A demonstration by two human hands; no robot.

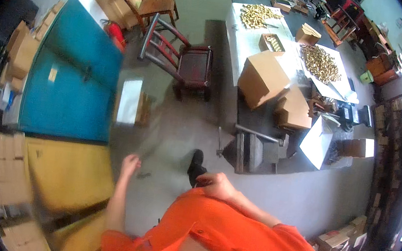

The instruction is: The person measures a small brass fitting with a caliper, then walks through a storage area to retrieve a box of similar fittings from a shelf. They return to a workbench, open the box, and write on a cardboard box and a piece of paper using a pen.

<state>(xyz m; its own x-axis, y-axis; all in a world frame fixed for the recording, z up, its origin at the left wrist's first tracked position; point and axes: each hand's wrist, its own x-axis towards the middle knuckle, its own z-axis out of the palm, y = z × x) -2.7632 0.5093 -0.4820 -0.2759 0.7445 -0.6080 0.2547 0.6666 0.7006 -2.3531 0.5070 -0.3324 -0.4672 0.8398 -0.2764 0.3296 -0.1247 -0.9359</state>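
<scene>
My left hand (130,163) hangs away from my body over the grey floor, beside a yellow cabinet (69,174). Its small, slightly blurred fingers look curled in, and nothing shows in them. My right hand (220,186) is in front of my orange shirt (229,228), its fingers bent together. Whatever they may hold is hidden from view. Past that hand one black shoe (197,161) shows on the floor.
A workbench on the right carries a vise (257,152), cardboard boxes (263,78) and piles of brass-coloured parts (319,63). Ahead stand a dark chair (195,66) and a wooden chair (155,5). A blue cabinet (75,76) and a red fire extinguisher (115,34) are on the left.
</scene>
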